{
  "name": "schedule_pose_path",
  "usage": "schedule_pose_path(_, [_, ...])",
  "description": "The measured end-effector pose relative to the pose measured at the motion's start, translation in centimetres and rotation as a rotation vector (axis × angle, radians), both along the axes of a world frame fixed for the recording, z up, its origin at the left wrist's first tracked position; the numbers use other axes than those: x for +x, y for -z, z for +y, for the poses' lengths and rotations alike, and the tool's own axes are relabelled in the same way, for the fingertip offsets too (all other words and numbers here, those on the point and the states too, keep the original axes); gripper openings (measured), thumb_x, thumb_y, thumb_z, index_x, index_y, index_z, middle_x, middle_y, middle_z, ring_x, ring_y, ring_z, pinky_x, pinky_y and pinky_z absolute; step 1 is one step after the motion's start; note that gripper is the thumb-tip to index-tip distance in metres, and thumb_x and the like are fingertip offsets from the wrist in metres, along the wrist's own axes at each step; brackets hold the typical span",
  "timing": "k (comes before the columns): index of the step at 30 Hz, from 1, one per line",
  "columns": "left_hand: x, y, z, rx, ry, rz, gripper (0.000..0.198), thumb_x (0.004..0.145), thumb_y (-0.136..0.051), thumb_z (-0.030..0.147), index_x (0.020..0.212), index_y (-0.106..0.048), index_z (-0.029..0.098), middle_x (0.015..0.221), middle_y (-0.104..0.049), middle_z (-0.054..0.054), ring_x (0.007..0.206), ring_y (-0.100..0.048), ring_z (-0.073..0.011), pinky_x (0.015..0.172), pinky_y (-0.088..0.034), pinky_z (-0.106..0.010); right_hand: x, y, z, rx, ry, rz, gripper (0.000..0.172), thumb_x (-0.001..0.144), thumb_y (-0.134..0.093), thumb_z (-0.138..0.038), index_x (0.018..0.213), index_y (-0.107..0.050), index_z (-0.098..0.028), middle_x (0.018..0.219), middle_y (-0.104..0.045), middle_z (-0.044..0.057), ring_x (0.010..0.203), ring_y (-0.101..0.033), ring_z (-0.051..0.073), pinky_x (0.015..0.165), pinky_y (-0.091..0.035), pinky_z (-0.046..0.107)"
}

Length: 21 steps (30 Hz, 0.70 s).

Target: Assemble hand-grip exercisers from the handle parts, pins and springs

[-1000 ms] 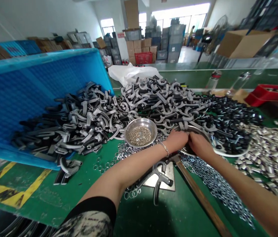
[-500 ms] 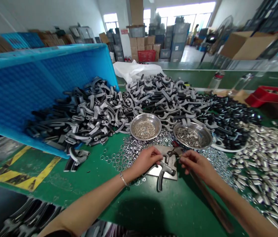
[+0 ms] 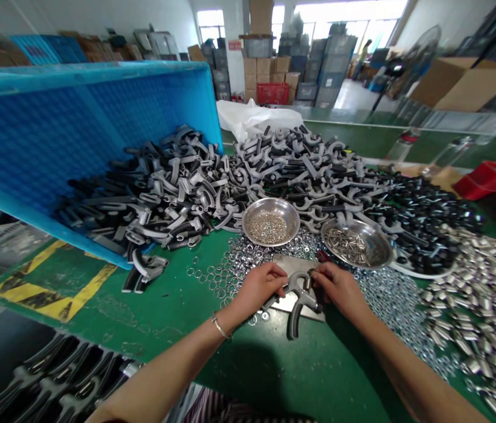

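l hand (image 3: 257,288), r hand (image 3: 339,289), on prob. clamp (image 3: 292,324), middle hidden

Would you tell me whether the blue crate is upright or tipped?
Tipped: the blue crate lies on its side, open toward the pile of grey-and-black handles.

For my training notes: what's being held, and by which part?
The left hand and right hand both hold a grey-and-black forked handle part by its upper end, over a metal plate; its black-tipped leg hangs free.

Plastic crate (image 3: 98,129) left, handle pile (image 3: 300,170) behind steel bowls (image 3: 270,201), metal sleeves (image 3: 481,305) right
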<state>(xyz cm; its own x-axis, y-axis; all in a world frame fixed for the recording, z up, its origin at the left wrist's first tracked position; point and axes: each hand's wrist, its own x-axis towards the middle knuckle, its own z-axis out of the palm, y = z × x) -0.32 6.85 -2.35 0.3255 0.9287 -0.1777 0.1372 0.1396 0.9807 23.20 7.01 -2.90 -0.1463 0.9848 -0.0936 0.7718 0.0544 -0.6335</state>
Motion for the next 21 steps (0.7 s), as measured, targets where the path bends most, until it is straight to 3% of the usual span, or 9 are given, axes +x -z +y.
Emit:
schedule_pose_path(2, [0.6, 0.1, 0.1, 0.088, 0.009, 0.081, 0.015, 0.086, -0.065, 0.031, 0.087, -0.064, 0.016, 0.069, -0.066, 0.001, 0.065, -0.064, -0.0149, 0.065, -0.047, -0.025, -0.3, -0.2, 0.1, 0.038, -0.045, -0.114, 0.022, 0.095, -0.046, -0.037, 0.089, -0.06, -0.022, 0.084, -0.072, 0.005, 0.072, -0.068, 0.02, 0.064, -0.046, 0.028])
schedule_pose_path(6, [1.9, 0.2, 0.2, 0.428, 0.081, 0.382, 0.012, 0.088, -0.065, 0.027, 0.082, -0.066, 0.017, 0.089, -0.066, -0.003, 0.089, -0.062, -0.018, 0.081, -0.047, -0.029, -0.3, -0.9, 0.1, 0.061, -0.133, -0.265, 0.013, 0.094, -0.05, -0.03, 0.097, -0.06, -0.022, 0.099, -0.073, 0.008, 0.09, -0.068, 0.025, 0.071, -0.045, 0.03])
schedule_pose_path(9, [2.7, 0.5, 0.2, 0.502, 0.106, 0.57, 0.015, 0.092, -0.062, 0.028, 0.082, -0.065, 0.016, 0.091, -0.064, -0.005, 0.089, -0.061, -0.0187, 0.081, -0.047, -0.03, 0.8, -1.5, -1.0, 0.136, -0.098, -0.465, 0.019, 0.095, -0.052, -0.033, 0.109, -0.056, -0.021, 0.113, -0.068, 0.013, 0.101, -0.065, 0.029, 0.071, -0.047, 0.032])
schedule_pose_path(13, [3.3, 1.0, 0.2, 0.606, 0.147, 0.756, 0.02, 0.094, -0.058, 0.032, 0.085, -0.064, 0.015, 0.092, -0.063, -0.006, 0.088, -0.061, -0.0199, 0.081, -0.048, -0.031, 3.1, -1.4, -3.0, 0.103, -0.034, -0.794, 0.024, 0.094, -0.053, -0.041, 0.094, -0.058, -0.018, 0.094, -0.068, 0.016, 0.09, -0.066, 0.034, 0.063, -0.046, 0.036])
schedule_pose_path(17, [3.7, 0.9, 0.4, 0.802, 0.259, 0.905, 0.022, 0.098, -0.051, 0.03, 0.09, -0.065, 0.014, 0.093, -0.063, -0.009, 0.091, -0.06, -0.0226, 0.084, -0.048, -0.034, 4.0, -0.7, -3.9, 0.061, -0.008, -0.65, 0.025, 0.096, -0.047, -0.039, 0.084, -0.055, -0.02, 0.089, -0.068, 0.015, 0.084, -0.066, 0.03, 0.065, -0.046, 0.035])
schedule_pose_path(21, [3.8, 0.3, 1.1, 1.005, 0.46, 0.922, 0.021, 0.097, -0.047, 0.021, 0.095, -0.067, 0.013, 0.094, -0.064, -0.011, 0.09, -0.06, -0.0241, 0.084, -0.047, -0.037, 3.5, -1.6, -4.5, 0.046, 0.035, -0.256, 0.019, 0.097, -0.043, -0.039, 0.099, -0.05, -0.022, 0.084, -0.069, 0.008, 0.072, -0.067, 0.023, 0.065, -0.047, 0.031])
